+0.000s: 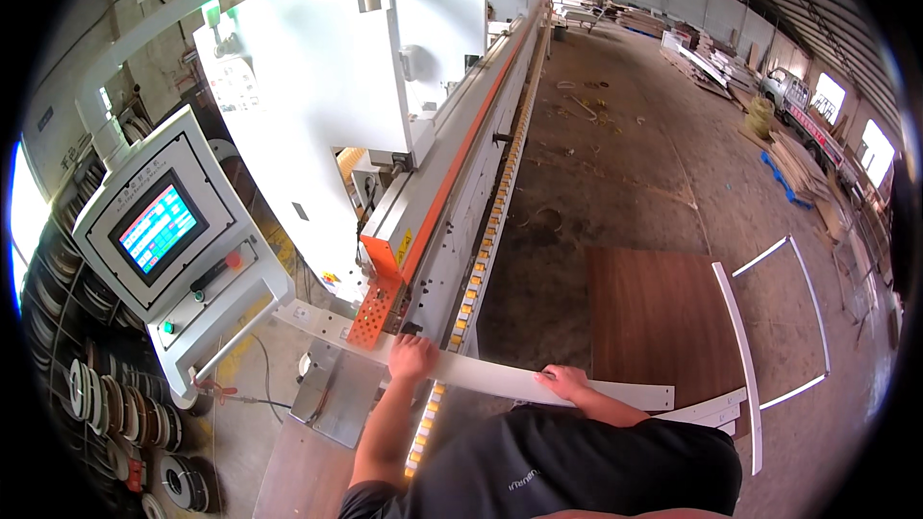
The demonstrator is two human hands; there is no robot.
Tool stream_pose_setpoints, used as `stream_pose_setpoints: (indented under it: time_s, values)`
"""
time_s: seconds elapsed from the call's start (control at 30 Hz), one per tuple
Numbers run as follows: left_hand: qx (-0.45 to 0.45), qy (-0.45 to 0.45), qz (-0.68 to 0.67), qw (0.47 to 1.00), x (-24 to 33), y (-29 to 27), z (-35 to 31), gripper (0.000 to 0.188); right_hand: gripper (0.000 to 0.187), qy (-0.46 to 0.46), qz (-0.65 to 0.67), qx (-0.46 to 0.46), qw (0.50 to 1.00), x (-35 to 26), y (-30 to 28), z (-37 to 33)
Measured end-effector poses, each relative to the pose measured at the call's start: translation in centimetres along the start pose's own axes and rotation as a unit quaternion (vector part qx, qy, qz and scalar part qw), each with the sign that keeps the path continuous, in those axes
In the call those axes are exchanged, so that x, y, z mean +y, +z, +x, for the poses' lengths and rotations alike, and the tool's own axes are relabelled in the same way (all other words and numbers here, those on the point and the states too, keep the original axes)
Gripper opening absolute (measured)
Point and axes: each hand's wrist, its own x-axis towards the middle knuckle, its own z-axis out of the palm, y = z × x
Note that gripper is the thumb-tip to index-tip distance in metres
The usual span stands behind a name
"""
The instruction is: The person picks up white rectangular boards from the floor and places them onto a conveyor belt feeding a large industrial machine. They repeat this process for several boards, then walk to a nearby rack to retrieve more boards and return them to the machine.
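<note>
A long, narrow white board (500, 377) lies crosswise in front of me, at the near end of a large white machine. My left hand (413, 358) is closed over its far edge, just beside a perforated orange guard (373, 312). Farther right, my right hand (563, 384) grips the same board, fingers curled at the far edge. Past that hand the board runs on to a squared end. To the left of my left hand, a white strip continues past the guard; whether it is the same board I cannot tell.
The machine (317, 106) stretches away, with a yellow-and-white roller track (481, 279) along its right side. At left stands a control panel (159, 226) with a lit screen; edging rolls (106, 404) fill racks below. A brown panel (649, 322) and white strips (740, 356) lie at right.
</note>
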Motion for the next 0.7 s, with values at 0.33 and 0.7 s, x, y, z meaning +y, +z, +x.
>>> stream_pose_setpoints:
  time_s: [0.33, 0.7]
  values:
    - [-0.006, 0.000, -0.006, 1.000, -0.05, 0.00, -0.16, 0.022, 0.070, 0.009, -0.018, -0.015, 1.000, -0.44, -0.36, -0.05]
    - [-0.038, 0.002, 0.003, 0.999, -0.07, -0.32, 0.10, 0.020, 0.071, 0.005, -0.018, -0.001, 1.000, -0.42, -0.36, -0.16]
